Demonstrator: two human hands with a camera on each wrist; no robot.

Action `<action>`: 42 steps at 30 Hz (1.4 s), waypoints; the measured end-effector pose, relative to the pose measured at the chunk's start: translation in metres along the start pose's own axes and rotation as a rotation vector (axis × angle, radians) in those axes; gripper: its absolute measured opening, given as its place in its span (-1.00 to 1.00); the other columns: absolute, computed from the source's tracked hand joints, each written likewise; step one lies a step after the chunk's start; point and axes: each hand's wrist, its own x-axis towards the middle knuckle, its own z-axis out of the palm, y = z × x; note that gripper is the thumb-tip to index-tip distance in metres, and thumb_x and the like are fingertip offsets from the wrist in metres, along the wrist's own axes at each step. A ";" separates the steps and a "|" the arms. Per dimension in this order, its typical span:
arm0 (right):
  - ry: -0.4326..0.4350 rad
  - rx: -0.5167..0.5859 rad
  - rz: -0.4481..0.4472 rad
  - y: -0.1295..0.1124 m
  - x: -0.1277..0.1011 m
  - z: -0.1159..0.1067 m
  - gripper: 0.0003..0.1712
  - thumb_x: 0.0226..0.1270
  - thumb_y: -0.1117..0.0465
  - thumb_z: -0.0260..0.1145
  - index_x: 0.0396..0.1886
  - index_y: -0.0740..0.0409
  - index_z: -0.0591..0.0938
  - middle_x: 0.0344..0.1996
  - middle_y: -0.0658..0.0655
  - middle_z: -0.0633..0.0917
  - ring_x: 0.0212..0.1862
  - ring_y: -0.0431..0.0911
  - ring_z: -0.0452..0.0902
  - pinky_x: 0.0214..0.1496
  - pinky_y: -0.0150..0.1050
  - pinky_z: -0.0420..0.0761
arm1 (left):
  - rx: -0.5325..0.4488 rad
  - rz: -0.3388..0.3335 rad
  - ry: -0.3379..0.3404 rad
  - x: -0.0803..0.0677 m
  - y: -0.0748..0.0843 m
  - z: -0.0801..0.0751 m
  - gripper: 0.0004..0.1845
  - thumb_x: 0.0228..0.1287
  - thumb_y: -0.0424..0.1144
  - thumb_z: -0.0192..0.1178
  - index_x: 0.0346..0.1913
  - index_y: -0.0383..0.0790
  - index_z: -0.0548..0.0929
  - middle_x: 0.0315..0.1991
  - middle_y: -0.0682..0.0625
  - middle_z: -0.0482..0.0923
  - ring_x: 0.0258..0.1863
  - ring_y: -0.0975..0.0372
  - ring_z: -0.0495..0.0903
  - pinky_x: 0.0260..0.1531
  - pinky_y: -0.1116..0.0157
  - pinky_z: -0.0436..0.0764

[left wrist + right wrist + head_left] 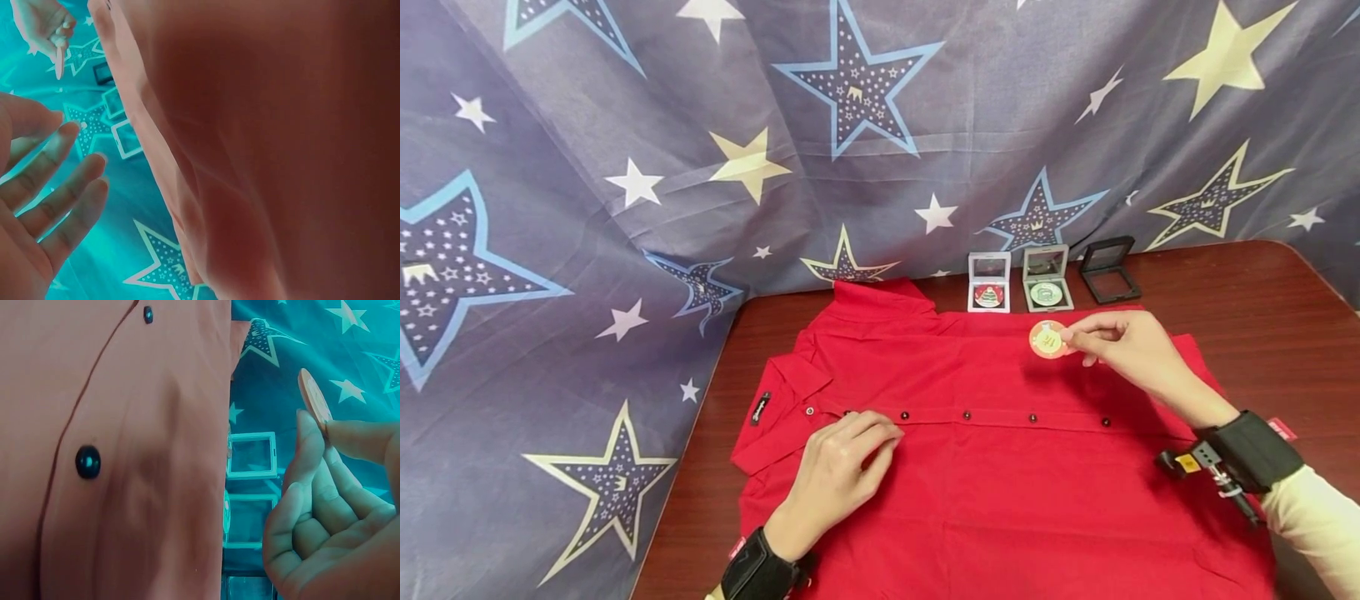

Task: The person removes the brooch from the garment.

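Note:
A round badge [1045, 340] with an orange rim and a pale yellow middle is held above the red shirt [985, 500]. My right hand [1123, 348] pinches it by its edge between thumb and forefinger. In the right wrist view the badge [314, 397] shows nearly edge-on. The shirt is spread on the table, collar to the left, with a row of dark buttons across it. Over the shirt near the collar, my left hand [842, 467] has loosely curled fingers and holds nothing. The left wrist view shows that hand [50, 187] with its fingers apart.
Along the table's back edge stand three open cases: a white one [974, 265] holding a red badge [988, 295], a grey one [1034, 258] holding a green badge [1046, 293], and a black one [1112, 286]. Behind the wooden table [1262, 300] hangs a star-patterned curtain [880, 200].

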 end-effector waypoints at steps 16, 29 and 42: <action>-0.040 0.212 0.018 -0.029 -0.022 0.007 -0.67 0.40 0.06 0.44 0.01 0.18 0.75 -0.28 0.00 0.82 -0.38 -0.05 0.71 -0.27 -0.30 0.66 | -0.273 -0.283 -0.083 0.027 0.025 0.018 -0.86 0.36 -0.22 0.35 -0.11 0.13 0.77 -0.28 0.33 0.65 -0.49 0.39 0.53 -0.53 0.47 0.51; -0.105 0.283 -0.017 -0.046 -0.033 0.027 -0.72 0.36 0.12 0.47 -0.06 0.19 0.75 -0.34 0.02 0.80 -0.38 -0.03 0.71 -0.27 -0.28 0.65 | -0.534 -0.410 -0.085 0.045 0.038 0.033 -0.81 0.33 -0.20 0.41 -0.05 0.11 0.76 -0.29 0.30 0.70 -0.53 0.39 0.59 -0.52 0.35 0.65; -0.227 0.350 -0.047 -0.050 -0.044 0.065 -0.79 0.32 0.13 0.50 -0.13 0.13 0.78 -0.40 0.17 0.79 -0.37 0.13 0.72 -0.31 -0.19 0.67 | -0.621 -0.438 -0.021 0.054 0.041 0.039 -0.85 0.29 -0.16 0.45 -0.11 0.00 0.78 -0.42 0.16 0.71 -0.53 0.31 0.62 -0.54 0.33 0.66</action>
